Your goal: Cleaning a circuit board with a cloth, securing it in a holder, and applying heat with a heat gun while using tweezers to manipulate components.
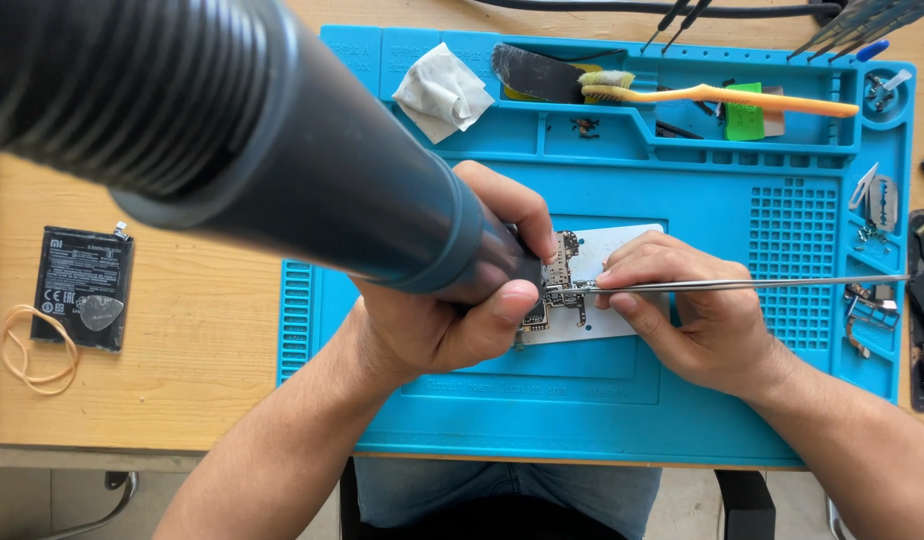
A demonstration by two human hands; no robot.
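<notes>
1. Two hands at work on a small circuit board (559,285) lying on a white card mid-mat.
2. Left hand (452,300) is wrapped around a dark, ribbed hot-air nozzle (282,150) aimed at the board.
3. Right hand (682,310) pinches thin metal tweezers (742,285), tips on the board.
4. Step looks like heating and lifting a part; next move needs a steady, light pull.
5. Blue rubbery mat (622,400), wooden surface (182,330), yellow toothbrush (722,95) far, black flat battery (82,285) left.
</notes>
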